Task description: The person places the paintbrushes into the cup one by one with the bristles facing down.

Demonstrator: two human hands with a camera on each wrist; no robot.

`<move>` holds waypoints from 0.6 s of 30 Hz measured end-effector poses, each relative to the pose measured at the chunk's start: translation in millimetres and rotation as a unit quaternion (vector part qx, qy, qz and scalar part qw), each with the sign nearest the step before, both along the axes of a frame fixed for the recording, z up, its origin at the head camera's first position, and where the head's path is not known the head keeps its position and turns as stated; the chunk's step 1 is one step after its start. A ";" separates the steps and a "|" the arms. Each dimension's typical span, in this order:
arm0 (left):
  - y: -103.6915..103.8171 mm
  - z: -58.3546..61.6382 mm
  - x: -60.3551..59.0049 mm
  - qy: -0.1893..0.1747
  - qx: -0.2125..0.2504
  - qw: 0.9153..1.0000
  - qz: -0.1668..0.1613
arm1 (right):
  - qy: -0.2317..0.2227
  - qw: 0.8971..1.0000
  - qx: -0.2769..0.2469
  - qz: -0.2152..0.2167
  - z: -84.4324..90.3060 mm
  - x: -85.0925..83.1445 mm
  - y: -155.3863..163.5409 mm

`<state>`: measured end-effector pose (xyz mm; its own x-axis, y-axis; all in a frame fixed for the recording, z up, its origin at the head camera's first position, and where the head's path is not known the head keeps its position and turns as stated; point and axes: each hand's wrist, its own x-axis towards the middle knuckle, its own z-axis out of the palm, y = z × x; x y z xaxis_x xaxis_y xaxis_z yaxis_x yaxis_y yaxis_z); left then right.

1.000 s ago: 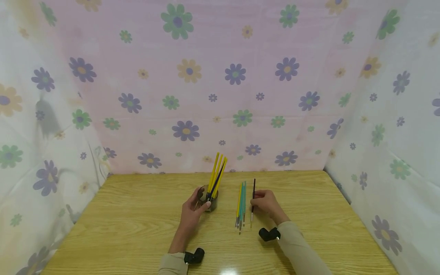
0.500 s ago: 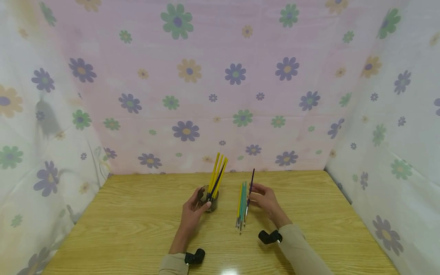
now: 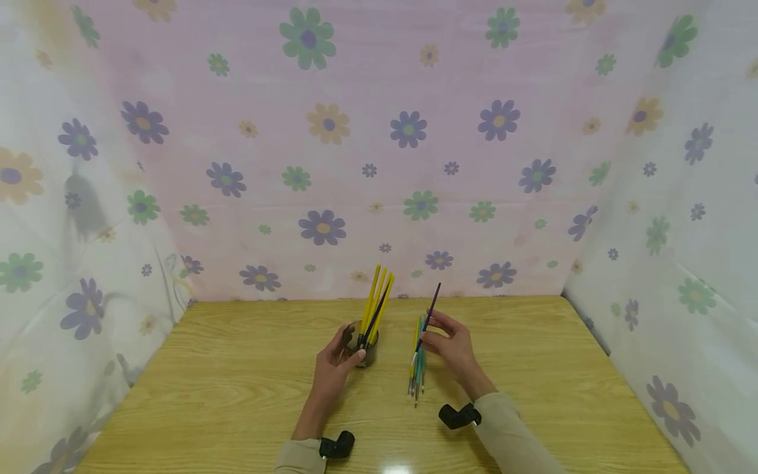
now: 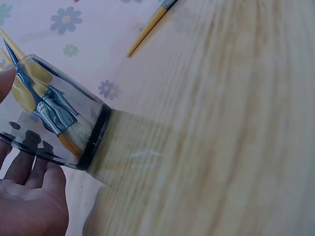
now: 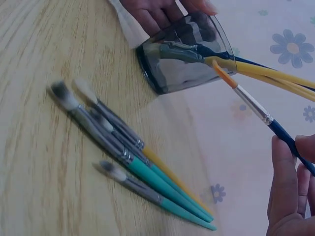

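My left hand (image 3: 333, 372) holds a clear drinking glass (image 4: 93, 105) from its left side, thumb at the front and fingers behind. Inside it stand several paintbrushes (image 3: 372, 304), bristles down, with yellow and dark blue handles leaning out over the rim. My right hand (image 3: 454, 345) pinches a dark blue paintbrush (image 5: 253, 104) by its handle, above the table. Its orange bristles point down toward the glass and overlap the glass's rim in the right wrist view. Below that hand, a bundle of paintbrushes (image 5: 147, 172) with teal and yellow handles lies on the wood.
The wooden table (image 3: 237, 368) reaches back to a pink flowered cloth (image 3: 379, 131), with more flowered cloth at both sides. Each wrist wears a black camera mount (image 3: 337, 446).
My right hand has raised the dark blue paintbrush from beside the lying bundle and moved it left, tilting it over the bundle. The left hand and glass have stayed put.
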<state>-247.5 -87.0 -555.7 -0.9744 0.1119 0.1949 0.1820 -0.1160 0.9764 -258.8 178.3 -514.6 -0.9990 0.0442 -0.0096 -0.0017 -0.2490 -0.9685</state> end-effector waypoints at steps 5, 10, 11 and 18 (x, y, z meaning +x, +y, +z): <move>0.4 0.6 1.3 0.000 0.000 1.000 0.000 | 0.011 1.000 -0.019 -0.001 2.7 0.6 -7.0; 0.3 -2.2 2.2 0.001 0.007 1.000 -0.006 | 0.019 0.999 -0.048 -0.009 4.5 2.3 -15.9; 0.3 -2.9 1.8 0.001 0.006 1.000 -0.006 | 0.021 0.998 -0.055 -0.010 5.3 2.4 -17.9; -1.3 -1.6 0.7 0.006 0.008 1.000 -0.003 | 0.050 0.995 -0.083 -0.004 14.9 1.6 -31.7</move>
